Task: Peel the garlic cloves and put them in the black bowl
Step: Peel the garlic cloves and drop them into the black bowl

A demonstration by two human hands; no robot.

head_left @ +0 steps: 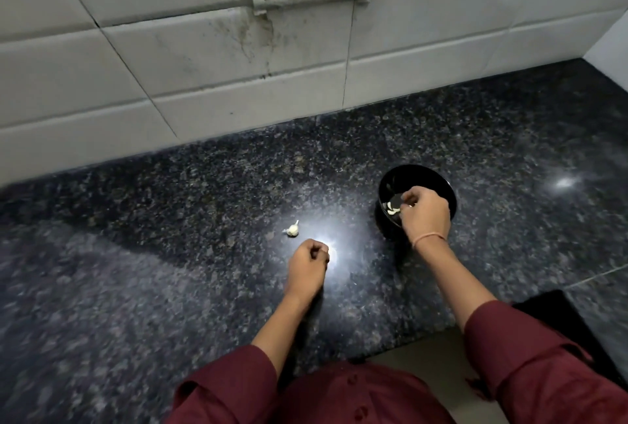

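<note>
A few pale peeled garlic cloves (392,209) lie at the bottom of the round black bowl (425,173), which stands on the speckled dark granite countertop (170,219). The right hand (424,216) hangs over the bowl's near rim with its fingers curled, and whether they pinch a clove cannot be told. To the left, well apart from the bowl, a small white papery-skinned garlic piece (292,229) rests on the stone, and near it sits the left hand (307,265), curled into a fist whose contents are hidden.
</note>
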